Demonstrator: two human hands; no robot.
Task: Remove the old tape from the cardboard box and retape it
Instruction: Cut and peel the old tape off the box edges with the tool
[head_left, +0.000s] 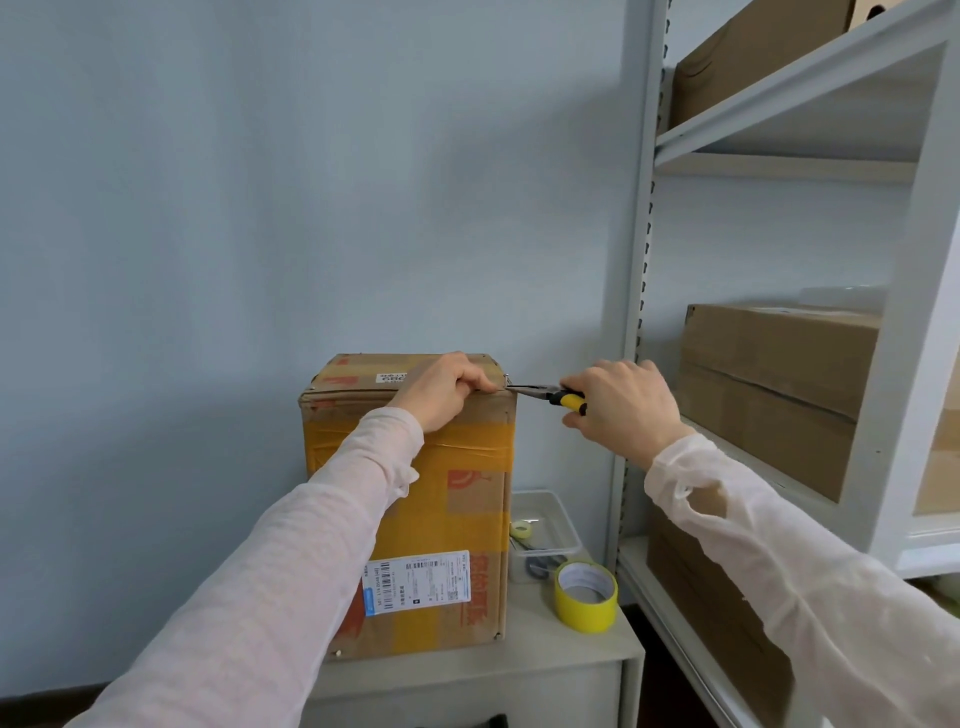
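We have open room left of and above the cardboard box (415, 499), only bare wall behind. Right side is tight: shelf upright (631, 364) stands near the box's top corner, and our right hand (623, 405) with the pliers (550, 396) fills that gap. Lower right, clear tray (558, 512) and yellow tape roll (586, 595) crowd the cabinet top (519, 660).
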